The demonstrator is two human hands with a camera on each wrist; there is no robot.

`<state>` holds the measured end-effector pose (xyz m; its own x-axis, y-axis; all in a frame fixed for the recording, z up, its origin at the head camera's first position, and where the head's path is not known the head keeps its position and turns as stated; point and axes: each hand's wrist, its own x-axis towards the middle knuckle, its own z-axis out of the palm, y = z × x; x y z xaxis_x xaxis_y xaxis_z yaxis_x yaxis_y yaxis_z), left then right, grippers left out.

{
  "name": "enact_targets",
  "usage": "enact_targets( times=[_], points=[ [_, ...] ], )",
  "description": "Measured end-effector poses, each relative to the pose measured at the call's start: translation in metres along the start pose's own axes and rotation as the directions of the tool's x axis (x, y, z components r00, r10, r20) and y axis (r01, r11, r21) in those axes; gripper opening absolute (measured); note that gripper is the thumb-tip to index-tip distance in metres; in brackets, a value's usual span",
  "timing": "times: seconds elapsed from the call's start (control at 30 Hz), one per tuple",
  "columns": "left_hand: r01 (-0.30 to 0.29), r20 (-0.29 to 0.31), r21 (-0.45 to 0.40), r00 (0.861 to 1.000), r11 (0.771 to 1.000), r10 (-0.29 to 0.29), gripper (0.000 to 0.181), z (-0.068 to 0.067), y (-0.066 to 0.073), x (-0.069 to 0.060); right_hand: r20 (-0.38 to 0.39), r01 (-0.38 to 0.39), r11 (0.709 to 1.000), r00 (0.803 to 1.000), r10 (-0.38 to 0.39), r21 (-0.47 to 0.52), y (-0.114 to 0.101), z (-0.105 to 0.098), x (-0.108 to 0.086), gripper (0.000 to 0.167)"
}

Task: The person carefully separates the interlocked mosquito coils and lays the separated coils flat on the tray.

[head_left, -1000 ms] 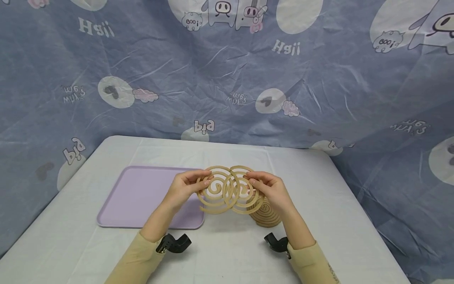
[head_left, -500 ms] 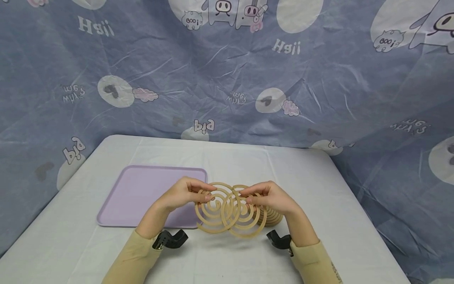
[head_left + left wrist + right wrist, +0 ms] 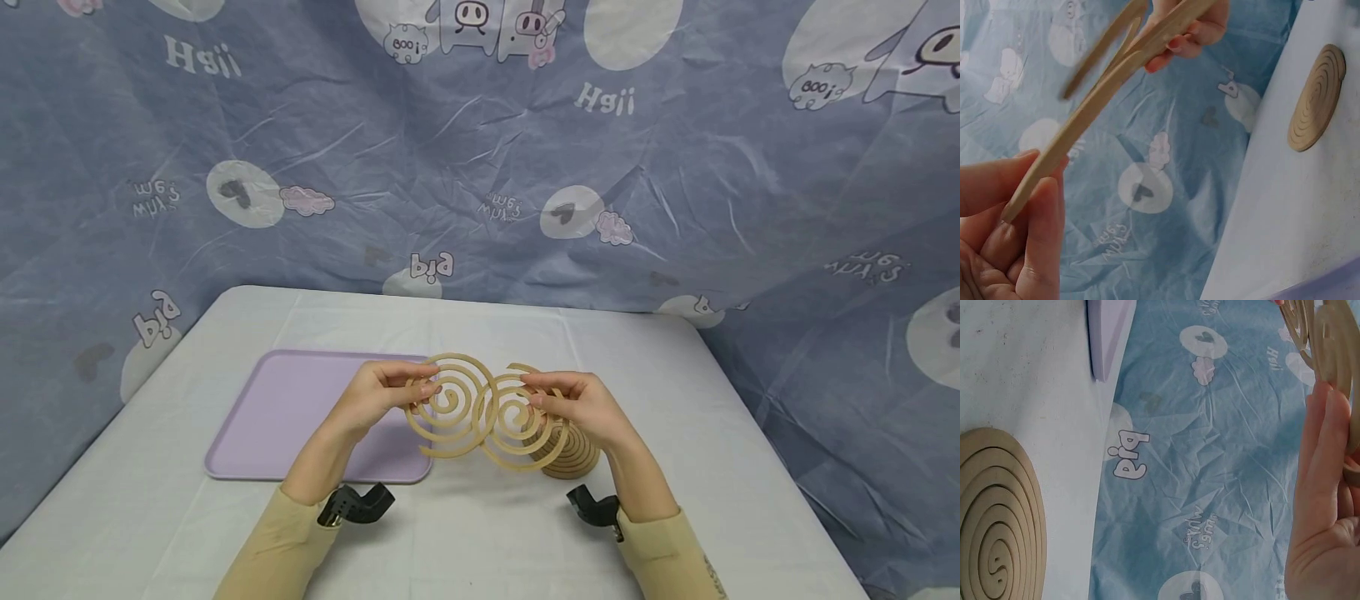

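Both hands are lifting back up and easing outward compared with half a second ago, and the two loose spirals are overlapping less. The left hand [image 3: 386, 390] is pinching the left coil [image 3: 448, 408] between thumb and fingers at its left-hand rings, while the right hand [image 3: 583, 407] is pinching the right coil [image 3: 516, 419] the same way at its right side. Both tan coils are hanging above the white table [image 3: 465, 533], their outer rings crossing in the middle; whether any turns are still hooked together I cannot tell. Below and beyond the right hand's fingers, a tightly wound coil [image 3: 573, 457] is lying flat on the table, partly hidden in the head view. Over on the left, a lilac tray [image 3: 300, 417] is resting behind the left forearm.

Breakage is looking like the chief risk: the thin arms are spanning freely, so a sideways tug with crossed rings catching could be snapping one. Pinching only at the outer turns is also leaving the centres sagging, and twisting the wrists unevenly could be bending a turn until it cracks or slipping a coil from the fingertips.
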<state>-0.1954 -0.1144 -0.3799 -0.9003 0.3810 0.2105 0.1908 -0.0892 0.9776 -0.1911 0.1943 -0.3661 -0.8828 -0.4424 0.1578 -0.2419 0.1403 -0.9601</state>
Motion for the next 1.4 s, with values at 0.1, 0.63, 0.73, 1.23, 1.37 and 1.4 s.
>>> enact_targets(
  times=[0.1, 0.63, 0.73, 1.23, 1.37, 1.4],
  points=[
    [-0.009, -0.031, -0.006, 0.999, 1.0, 0.009, 0.034, -0.001, 0.002, 0.0, -0.043, 0.013, 1.0, 0.999, -0.013, 0.001, 0.0, 0.0, 0.0, 0.032],
    [-0.05, 0.343, -0.011, 0.938, 0.999, 0.05, 0.033, -0.002, -0.006, -0.001, 0.368, 0.14, 0.981, 0.912, -0.179, 0.132, 0.005, -0.008, -0.001, 0.023],
    [-0.04, 0.308, -0.031, 0.95, 0.999, 0.047, 0.036, 0.0, -0.006, -0.001, 0.321, 0.144, 0.984, 0.932, -0.169, 0.101, 0.005, -0.006, -0.001, 0.025],
    [-0.091, -0.056, -0.149, 0.995, 0.985, 0.083, 0.043, 0.017, -0.008, 0.005, -0.222, 0.142, 0.964, 0.971, -0.091, 0.227, 0.001, 0.012, 0.004, 0.036],
    [-0.097, 0.072, -0.108, 0.992, 0.989, 0.106, 0.042, 0.007, -0.007, 0.003, -0.064, 0.146, 0.969, 0.989, -0.136, 0.201, 0.001, 0.003, 0.001, 0.041],
    [-0.097, 0.109, -0.095, 0.988, 0.991, 0.107, 0.042, 0.004, -0.007, 0.002, -0.004, 0.158, 0.971, 0.987, -0.16, 0.179, 0.001, 0.0, 0.0, 0.041]
  ],
)
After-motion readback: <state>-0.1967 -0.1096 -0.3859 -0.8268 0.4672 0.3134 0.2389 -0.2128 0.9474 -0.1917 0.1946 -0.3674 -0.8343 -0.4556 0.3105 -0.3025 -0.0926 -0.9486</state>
